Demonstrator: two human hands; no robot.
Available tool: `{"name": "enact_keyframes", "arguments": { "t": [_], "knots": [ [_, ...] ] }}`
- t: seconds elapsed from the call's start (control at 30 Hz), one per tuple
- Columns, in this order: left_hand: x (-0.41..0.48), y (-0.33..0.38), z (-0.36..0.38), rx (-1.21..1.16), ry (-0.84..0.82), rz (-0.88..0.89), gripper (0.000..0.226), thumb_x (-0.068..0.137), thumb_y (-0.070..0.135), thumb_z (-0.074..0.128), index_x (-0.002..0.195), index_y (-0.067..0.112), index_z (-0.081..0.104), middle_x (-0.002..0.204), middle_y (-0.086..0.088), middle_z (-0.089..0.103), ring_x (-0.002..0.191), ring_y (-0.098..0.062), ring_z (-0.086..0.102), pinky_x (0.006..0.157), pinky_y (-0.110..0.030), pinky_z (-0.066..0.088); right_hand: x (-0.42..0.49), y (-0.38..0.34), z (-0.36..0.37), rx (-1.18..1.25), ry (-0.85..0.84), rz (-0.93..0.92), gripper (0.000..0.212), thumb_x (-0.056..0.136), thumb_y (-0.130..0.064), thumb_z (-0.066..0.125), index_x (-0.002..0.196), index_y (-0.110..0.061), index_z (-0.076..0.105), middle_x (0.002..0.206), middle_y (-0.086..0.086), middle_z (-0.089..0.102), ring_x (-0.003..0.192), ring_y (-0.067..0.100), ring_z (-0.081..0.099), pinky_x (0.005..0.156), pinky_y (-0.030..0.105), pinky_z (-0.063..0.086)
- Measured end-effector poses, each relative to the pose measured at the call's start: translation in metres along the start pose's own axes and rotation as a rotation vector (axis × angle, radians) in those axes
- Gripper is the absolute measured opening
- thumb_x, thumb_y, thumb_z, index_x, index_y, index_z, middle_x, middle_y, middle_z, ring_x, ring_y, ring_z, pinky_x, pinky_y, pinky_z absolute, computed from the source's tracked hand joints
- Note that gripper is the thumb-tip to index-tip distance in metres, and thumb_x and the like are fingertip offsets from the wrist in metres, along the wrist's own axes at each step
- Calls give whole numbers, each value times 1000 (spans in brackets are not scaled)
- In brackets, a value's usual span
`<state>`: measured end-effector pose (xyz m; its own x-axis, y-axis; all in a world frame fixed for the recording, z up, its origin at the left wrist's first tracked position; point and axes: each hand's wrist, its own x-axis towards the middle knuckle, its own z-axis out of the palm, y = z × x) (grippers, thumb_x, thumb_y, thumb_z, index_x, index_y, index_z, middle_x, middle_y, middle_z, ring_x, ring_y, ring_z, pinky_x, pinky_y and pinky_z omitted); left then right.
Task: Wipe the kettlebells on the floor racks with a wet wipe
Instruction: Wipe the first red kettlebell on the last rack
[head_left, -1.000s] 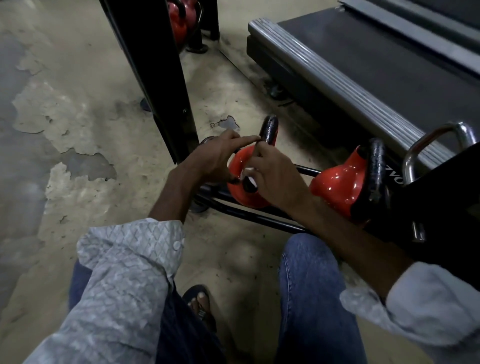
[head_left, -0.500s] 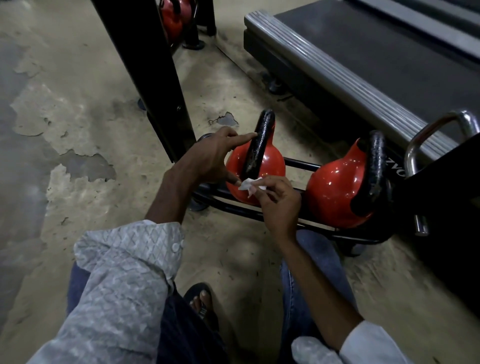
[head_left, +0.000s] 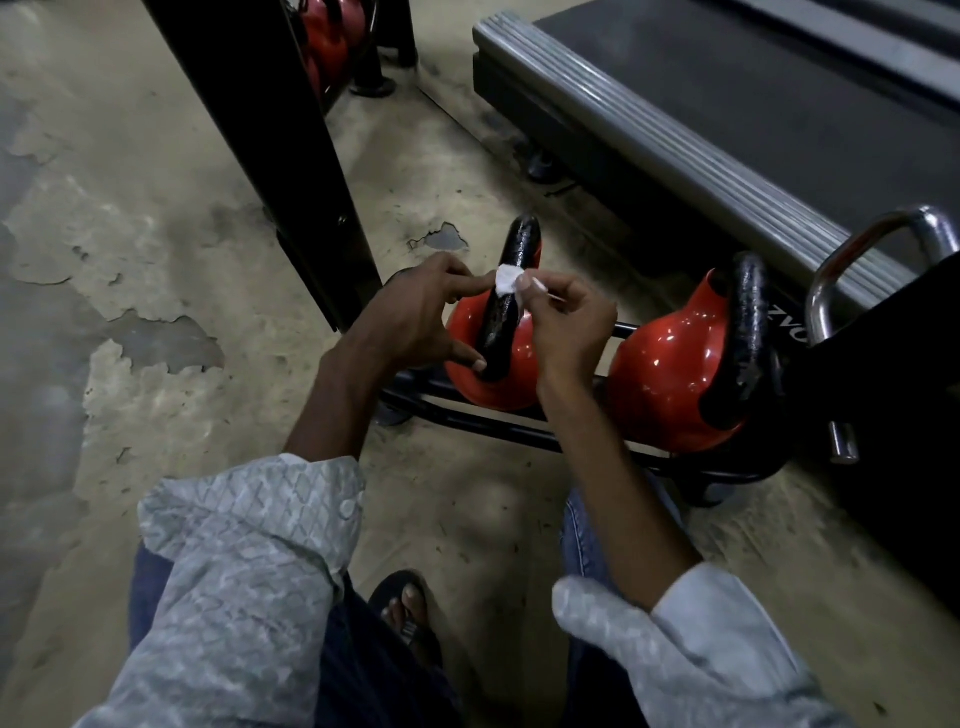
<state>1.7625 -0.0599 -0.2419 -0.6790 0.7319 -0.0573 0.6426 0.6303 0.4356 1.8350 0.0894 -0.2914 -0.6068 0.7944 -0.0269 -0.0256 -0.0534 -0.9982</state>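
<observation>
Two hands met at the handle of the left kettlebell (head_left: 493, 364). The right hand (head_left: 569, 322) pinched a small white wet wipe (head_left: 506, 280) between thumb and fingertips, fingers closed around it, and pressed it against the upper part of the black handle, probably so that the damp fold could rub the grip bar. The left hand (head_left: 421, 317) lay half open on the other side of that kettlebell, fingertips touching the handle and the red body, apparently steadying it rather than gripping. Right of that kettlebell, a second kettlebell (head_left: 670, 379) sat on the same floor rack (head_left: 519, 428), untouched. Behind it ran a treadmill (head_left: 727, 119).
</observation>
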Motion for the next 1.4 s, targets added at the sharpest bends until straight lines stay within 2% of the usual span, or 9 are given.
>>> {"name": "enact_keyframes", "arguments": {
  "t": [0.2, 0.33, 0.53, 0.63, 0.8, 0.9, 1.07, 1.3, 1.4],
  "knots": [
    [0, 3, -2, 2, 12, 11, 104, 60, 42, 94, 151, 36, 44, 142, 0, 47, 115, -17, 53, 95, -35, 47, 33, -7, 14, -65, 28, -55, 2, 81, -14, 79, 83, -14, 78, 76, -2, 75, 69, 7, 70, 68, 24, 58],
    [0, 3, -2, 13, 10, 8, 105, 60, 41, 94, 152, 37, 42, 142, -1, 47, 118, -18, 52, 97, -35, 46, 101, -23, 34, -209, -81, 65, 8, 78, -14, 81, 72, -16, 76, 72, 1, 74, 64, 8, 68, 65, 27, 57],
    [1, 3, -2, 38, 10, -3, 105, 60, 45, 93, 151, 40, 42, 143, 1, 47, 121, -18, 50, 99, -38, 46, 152, -49, 33, -312, -484, 468, 19, 85, 2, 73, 104, 2, 70, 116, 11, 72, 87, 15, 69, 73, 21, 59],
    [2, 1, -3, 40, 1, -3, 106, 59, 45, 94, 151, 41, 41, 143, 2, 47, 121, -18, 50, 97, -35, 45, 151, -70, 36, -538, -559, 322, 28, 84, -11, 79, 109, -2, 70, 104, 8, 73, 86, 12, 70, 69, 22, 60],
    [2, 2, -3, 47, -4, -12, 105, 59, 46, 93, 151, 39, 43, 146, -1, 45, 129, -22, 48, 103, -45, 46, 124, -92, 63, -1168, -654, -276, 23, 88, -25, 75, 101, -9, 67, 90, 3, 66, 86, 15, 65, 74, 28, 54],
    [1, 2, -4, 53, -8, -7, 106, 59, 48, 93, 151, 41, 41, 145, -2, 46, 125, -22, 51, 100, -44, 48, 112, -99, 74, -1378, -697, -381, 26, 90, -27, 73, 102, -6, 65, 79, 2, 57, 85, 20, 59, 66, 28, 43],
    [0, 2, -4, 72, 3, -4, 105, 61, 49, 92, 151, 40, 40, 143, -2, 46, 121, -20, 53, 95, -42, 50, 104, -97, 82, -1510, -699, -510, 39, 89, -23, 73, 120, -3, 62, 114, 13, 67, 104, 27, 66, 89, 37, 56],
    [0, 1, -4, 107, 29, 3, 103, 61, 52, 90, 150, 30, 44, 140, -1, 50, 116, -21, 57, 86, -39, 53, 94, -99, 70, -1436, -866, -541, 33, 92, -28, 70, 113, -2, 68, 102, 11, 70, 95, 24, 67, 82, 32, 55],
    [-3, 3, -6, 109, 46, -64, 115, 57, 59, 90, 154, 24, 39, 148, 2, 46, 123, -17, 55, 90, -38, 51, 94, -95, 57, -1348, -757, -548, 29, 93, -27, 69, 113, -6, 70, 106, 8, 71, 95, 19, 68, 83, 31, 57]
  ]
}}
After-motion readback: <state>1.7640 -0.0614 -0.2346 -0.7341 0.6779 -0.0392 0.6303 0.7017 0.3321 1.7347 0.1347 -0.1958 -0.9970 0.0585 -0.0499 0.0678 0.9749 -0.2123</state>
